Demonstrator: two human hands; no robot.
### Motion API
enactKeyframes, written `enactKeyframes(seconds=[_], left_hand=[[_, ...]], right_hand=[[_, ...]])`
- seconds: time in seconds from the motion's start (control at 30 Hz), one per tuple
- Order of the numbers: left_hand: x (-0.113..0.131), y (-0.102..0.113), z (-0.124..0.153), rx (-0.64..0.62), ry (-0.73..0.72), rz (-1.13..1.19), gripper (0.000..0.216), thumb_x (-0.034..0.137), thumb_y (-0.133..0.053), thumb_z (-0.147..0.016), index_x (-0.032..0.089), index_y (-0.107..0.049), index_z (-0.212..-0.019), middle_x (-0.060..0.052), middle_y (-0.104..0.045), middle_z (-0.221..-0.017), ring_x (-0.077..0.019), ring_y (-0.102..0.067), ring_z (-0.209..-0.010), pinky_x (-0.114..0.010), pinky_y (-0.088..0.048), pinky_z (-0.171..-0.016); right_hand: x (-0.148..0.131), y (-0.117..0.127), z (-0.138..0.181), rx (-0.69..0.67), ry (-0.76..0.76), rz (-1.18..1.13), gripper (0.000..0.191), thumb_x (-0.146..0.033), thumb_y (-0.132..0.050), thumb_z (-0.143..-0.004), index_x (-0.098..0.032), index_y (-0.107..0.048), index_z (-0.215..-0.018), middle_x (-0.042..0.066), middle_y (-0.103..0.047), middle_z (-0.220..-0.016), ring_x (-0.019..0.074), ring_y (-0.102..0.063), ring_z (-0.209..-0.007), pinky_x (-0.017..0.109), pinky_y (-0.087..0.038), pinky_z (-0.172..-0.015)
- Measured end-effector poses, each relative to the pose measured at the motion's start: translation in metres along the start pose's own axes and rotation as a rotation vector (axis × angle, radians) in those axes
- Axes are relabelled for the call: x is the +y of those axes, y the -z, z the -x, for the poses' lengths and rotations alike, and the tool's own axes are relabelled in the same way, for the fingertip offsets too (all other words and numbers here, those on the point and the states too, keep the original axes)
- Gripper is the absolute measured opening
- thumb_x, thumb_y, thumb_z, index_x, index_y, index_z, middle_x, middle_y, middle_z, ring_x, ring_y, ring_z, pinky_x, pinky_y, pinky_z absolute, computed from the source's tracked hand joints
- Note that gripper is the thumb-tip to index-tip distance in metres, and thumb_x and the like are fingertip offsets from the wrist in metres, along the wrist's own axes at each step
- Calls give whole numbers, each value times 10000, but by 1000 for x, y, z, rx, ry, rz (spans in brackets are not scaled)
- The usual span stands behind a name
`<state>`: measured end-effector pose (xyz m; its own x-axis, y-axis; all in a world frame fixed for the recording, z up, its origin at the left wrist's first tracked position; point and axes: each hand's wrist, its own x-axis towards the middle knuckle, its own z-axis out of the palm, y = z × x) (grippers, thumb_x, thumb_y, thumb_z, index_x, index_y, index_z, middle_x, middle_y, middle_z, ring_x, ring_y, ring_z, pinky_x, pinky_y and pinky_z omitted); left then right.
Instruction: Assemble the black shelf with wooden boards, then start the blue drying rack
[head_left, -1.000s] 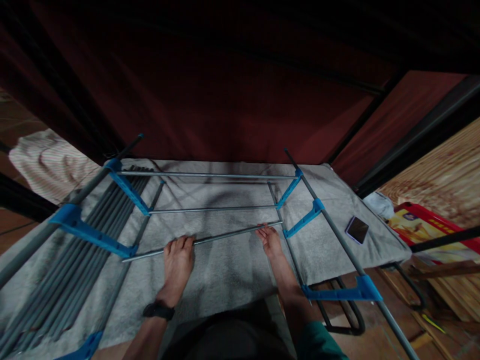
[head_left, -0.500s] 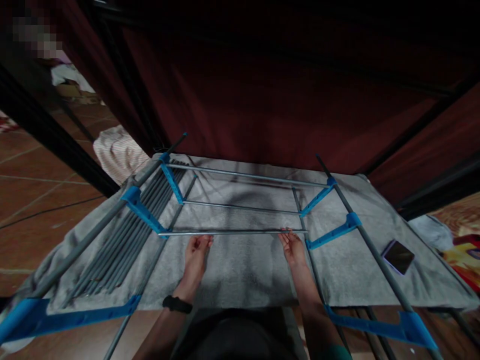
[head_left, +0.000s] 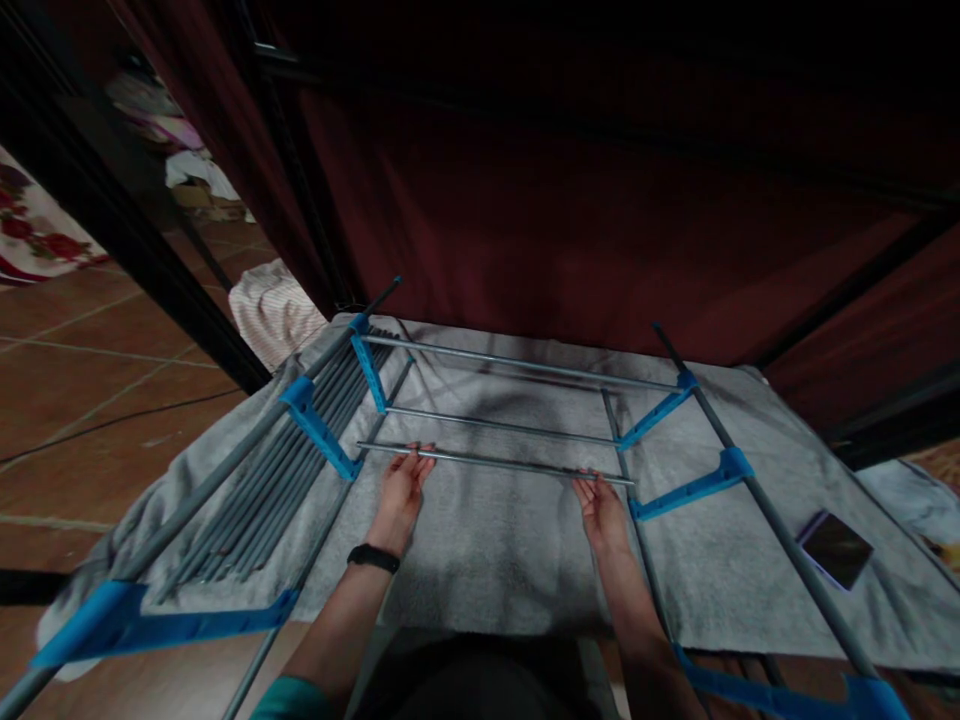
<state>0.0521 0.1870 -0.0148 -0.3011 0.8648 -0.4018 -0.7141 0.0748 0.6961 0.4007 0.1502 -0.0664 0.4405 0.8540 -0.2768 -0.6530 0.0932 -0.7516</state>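
Observation:
My left hand (head_left: pixel 403 487) and my right hand (head_left: pixel 599 505) both grip a thin grey metal tube (head_left: pixel 499 463), one near each end. It lies crosswise between two side frames of grey poles with blue plastic brackets. The tube's left end is close to the left middle bracket (head_left: pixel 322 432), and its right end is near the right middle bracket (head_left: pixel 686 486). Whether either end touches its bracket I cannot tell. Farther back, two crossbars (head_left: pixel 517 368) span the frames, joined to a left bracket (head_left: pixel 369 370) and a right bracket (head_left: pixel 656 410).
Several loose grey tubes (head_left: pixel 281 470) lie in a row under the left frame on a grey blanket (head_left: pixel 480 555). At the right lies a phone (head_left: pixel 835 549). Blue brackets (head_left: pixel 165 622) stick out low in front. A dark red curtain (head_left: pixel 562 220) hangs behind.
The tube's left end has moved away from the left bracket and the tube now slants slightly. My left hand has shifted onto it. The whole view has shifted a little.

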Motion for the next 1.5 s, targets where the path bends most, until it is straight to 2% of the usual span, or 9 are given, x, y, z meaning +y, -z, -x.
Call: enactKeyframes(seconds=[0.27,0.47,0.6,0.73,0.83,1.03,1.17,1.33,1.5], left_hand=[[3,10,-11,23,20,22,101,95,-533,-918,137,-579,-839,-90,-714,-880,-137,-716,-801,-279,-593,-797],[0,14,-12,-3,15,-10,196,59,-462,-934,137,-542,-773,-108,-713,-903,-148,-720,-838,-286,-589,-815],[0,17,-13,-32,19,-13,185,45,-456,-927,127,-559,-797,-117,-718,-927,-158,-721,-865,-299,-586,-836],[1,16,-13,-35,28,-10,166,54,-471,-925,116,-586,-823,-119,-726,-896,-159,-725,-846,-292,-592,-822],[1,15,-13,-17,28,-11,165,76,-494,-925,118,-584,-793,-110,-731,-857,-163,-729,-825,-293,-600,-808],[3,11,-13,-6,33,-54,183,82,-481,-934,124,-590,-794,-86,-733,-827,-152,-730,-826,-272,-610,-787],[3,11,-13,-10,21,-100,231,64,-453,-931,122,-564,-737,-108,-732,-829,-186,-731,-861,-302,-619,-785],[3,14,-15,-56,-9,-119,242,31,-424,-918,104,-588,-757,-129,-732,-861,-198,-729,-885,-307,-618,-794],[2,17,-16,-82,-2,-110,228,22,-425,-896,101,-607,-783,-147,-732,-906,-226,-718,-954,-349,-599,-860]], right_hand=[[8,-1,3,29,119,123,107,-274,-668,-753,-246,-565,-742,-22,-672,-699,190,-697,-770,417,-567,-865],[8,0,5,21,115,121,150,-272,-667,-734,-261,-522,-697,14,-708,-813,217,-702,-858,447,-569,-846],[7,-1,7,23,111,111,175,-251,-672,-725,-258,-503,-681,28,-717,-852,215,-702,-887,436,-571,-851],[7,-3,10,7,126,126,156,-254,-674,-740,-246,-524,-700,32,-726,-900,209,-707,-912,411,-562,-885],[7,-5,12,18,120,58,182,-232,-724,-701,-232,-544,-721,10,-728,-900,183,-709,-910,383,-564,-894],[7,-8,11,32,66,-70,226,-259,-778,-695,-224,-557,-726,-5,-731,-846,164,-709,-881,330,-581,-825],[8,-8,9,34,72,-92,196,-277,-758,-729,-228,-568,-745,2,-740,-867,164,-711,-895,319,-585,-804],[9,-4,5,1,63,-86,89,-227,-690,-767,-237,-612,-811,12,-744,-884,170,-717,-888,329,-596,-788],[10,-2,2,-15,62,-96,141,-235,-683,-780,-210,-615,-902,33,-748,-911,166,-721,-880,312,-591,-817]])
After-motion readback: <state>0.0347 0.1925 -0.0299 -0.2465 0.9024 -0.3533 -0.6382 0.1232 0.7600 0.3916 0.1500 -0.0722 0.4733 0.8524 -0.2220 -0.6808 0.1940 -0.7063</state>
